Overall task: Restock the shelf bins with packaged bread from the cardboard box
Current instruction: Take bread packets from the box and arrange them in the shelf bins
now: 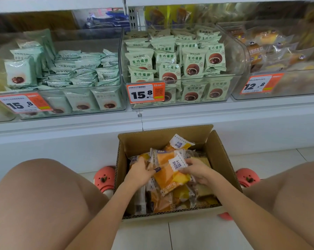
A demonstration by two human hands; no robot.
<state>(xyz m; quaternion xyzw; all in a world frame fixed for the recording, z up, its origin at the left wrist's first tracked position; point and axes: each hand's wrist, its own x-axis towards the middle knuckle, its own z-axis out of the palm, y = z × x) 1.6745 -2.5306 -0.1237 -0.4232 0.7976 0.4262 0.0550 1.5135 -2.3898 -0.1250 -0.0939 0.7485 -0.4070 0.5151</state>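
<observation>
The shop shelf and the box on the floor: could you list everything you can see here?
Shelf bins: three in full view, clear plastic, side by side on the white shelf.
Green packets: many, pale green, filling left and middle bins.
Bread packs in right bin: several, clear wrap, blurred.
Price tags: three, orange and white, on bin fronts.
Cardboard box: one, brown, open, on the floor.
Bread packets: many, orange-yellow, inside the box.
Shoes: two, pink, either side of the box.
Left hand, right hand: both holding packets in the box.

You get bright, even, soft-shadowed light, glare hazing the clear bins (185, 91), blur smearing the right-hand bin (278, 56) and upper shelf, and wide-angle bending of the shelf edge (224, 112) toward the corners.
</observation>
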